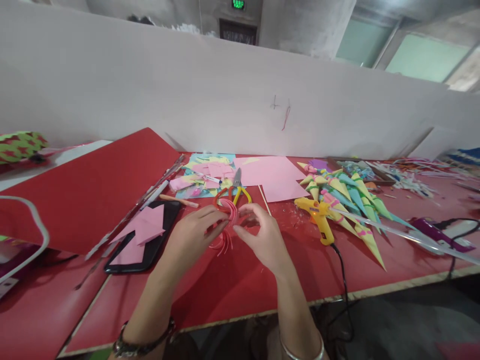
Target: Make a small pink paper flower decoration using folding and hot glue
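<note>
Between my hands is a bundle of curled pink paper strips (pixel 233 212), bent into a loop above the red table. My left hand (pixel 197 235) is closed, pinching the loop's left side between thumb and fingers. From the right, my right hand (pixel 264 237) has its thumb and forefinger curled against the loop's edge. More thin pink strips (pixel 225 245) dangle or lie just below; whether they belong to the same bundle I cannot tell. Right behind the loop lie scissors (pixel 218 198) with orange-red handles and pliers (pixel 237 182) with yellow handles, partly covered by the paper.
A yellow glue gun (pixel 317 215) with a black cord lies to the right, beside a pile of paper cones (pixel 348 195). Pink sheets (pixel 273 175) and scraps (pixel 213 172) sit at the back. Leftward are a black tray (pixel 170 220) with pink pieces and a red board (pixel 93 190).
</note>
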Demonstrator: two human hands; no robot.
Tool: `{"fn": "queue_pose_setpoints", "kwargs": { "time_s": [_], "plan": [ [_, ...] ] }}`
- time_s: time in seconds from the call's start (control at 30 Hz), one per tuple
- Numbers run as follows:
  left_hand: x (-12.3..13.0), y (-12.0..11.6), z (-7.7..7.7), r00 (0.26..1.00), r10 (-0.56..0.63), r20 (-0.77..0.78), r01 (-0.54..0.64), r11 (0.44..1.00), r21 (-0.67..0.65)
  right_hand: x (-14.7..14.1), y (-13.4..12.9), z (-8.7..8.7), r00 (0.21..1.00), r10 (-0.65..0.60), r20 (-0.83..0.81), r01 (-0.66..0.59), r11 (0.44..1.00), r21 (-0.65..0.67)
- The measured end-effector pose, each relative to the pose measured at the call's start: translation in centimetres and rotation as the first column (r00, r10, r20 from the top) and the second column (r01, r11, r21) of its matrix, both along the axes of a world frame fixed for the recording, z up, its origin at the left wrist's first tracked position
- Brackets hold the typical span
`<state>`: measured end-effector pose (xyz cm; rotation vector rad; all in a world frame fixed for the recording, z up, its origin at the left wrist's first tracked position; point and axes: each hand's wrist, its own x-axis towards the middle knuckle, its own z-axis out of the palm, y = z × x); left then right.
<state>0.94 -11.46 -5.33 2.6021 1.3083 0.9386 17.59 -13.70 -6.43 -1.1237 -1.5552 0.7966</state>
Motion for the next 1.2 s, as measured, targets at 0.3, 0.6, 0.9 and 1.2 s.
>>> {"fn": "queue_pose_setpoints", "kwargs": {
  "time_s": [0.3, 0.6, 0.9, 1.2],
  "plan": [
    [-0.2, -0.1, -0.1, 1.0, -0.002, -0.023, 0.003, 0.999, 0.049, -0.4, 0.2, -0.3, 0.999, -0.028, 0.018, 0.027, 0.999, 0.017],
    [-0.6, -0.2, -0.2, 0.999, 0.003, -0.044, 0.0, 0.997, 0.081, -0.5, 0.1, -0.2, 0.999, -0.042, 0.029, 0.041, 0.998, 0.05],
    [-0.5, -0.5, -0.2, 0.995, -0.002, -0.098, 0.011, 0.996, 0.086, -0.5, 0.6, -0.9, 0.959, -0.224, 0.172, 0.206, 0.972, 0.115],
    [-1.7, -0.4, -0.4, 0.992, 0.04, -0.123, -0.009, 0.97, 0.242, -0.1, 1.0, -1.6, 0.849, -0.365, 0.382, 0.326, 0.931, 0.165]
  ]
}}
